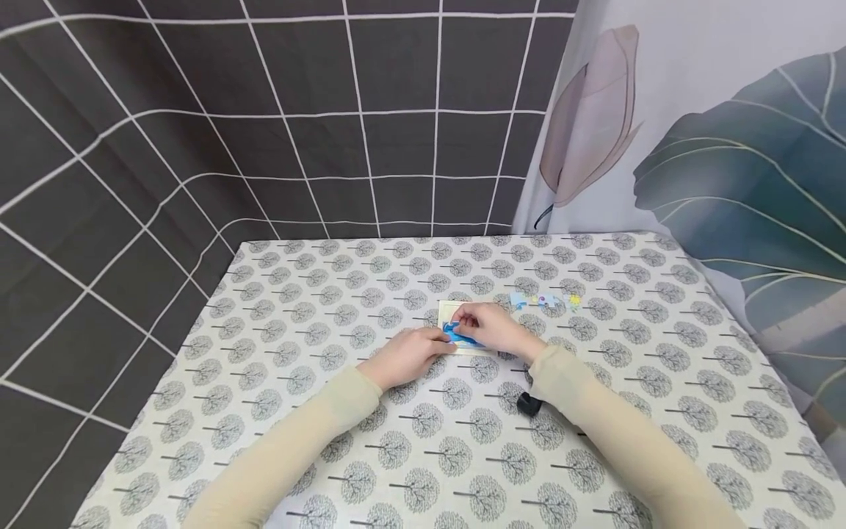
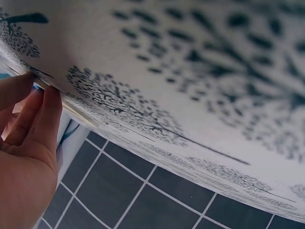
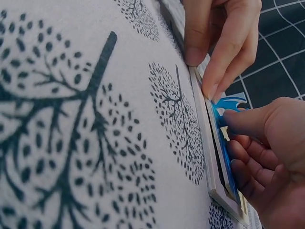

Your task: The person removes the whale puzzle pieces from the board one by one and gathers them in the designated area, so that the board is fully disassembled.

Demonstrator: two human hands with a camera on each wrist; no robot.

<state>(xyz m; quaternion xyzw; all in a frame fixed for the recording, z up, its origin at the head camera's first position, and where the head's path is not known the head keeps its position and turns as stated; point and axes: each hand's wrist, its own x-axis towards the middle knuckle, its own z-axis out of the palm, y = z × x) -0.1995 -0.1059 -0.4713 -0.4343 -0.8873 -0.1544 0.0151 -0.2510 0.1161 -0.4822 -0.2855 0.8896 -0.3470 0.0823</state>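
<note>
A thin cream-framed puzzle board [image 1: 446, 311] lies on the tablecloth, with blue picture area inside its frame. My left hand [image 1: 411, 357] grips the board's near left edge; in the right wrist view its thumb and fingertips [image 3: 208, 90] meet at the frame. Over the board, my right hand [image 1: 494, 327] pinches a blue puzzle piece [image 3: 231, 103], which tilts up from the board near the left fingers. The right hand's other fingers rest curled against the blue surface. Both hands hide much of the board. In the left wrist view only the left hand [image 2: 28, 138] and a sliver of frame show.
Several loose puzzle pieces, light blue [image 1: 518, 300] and yellow [image 1: 574, 300] among them, lie behind and right of the board. A small black object [image 1: 529, 403] sits beside the right forearm. The tree-print tablecloth [image 1: 317, 294] reaches back to a dark checked curtain [image 1: 396, 147].
</note>
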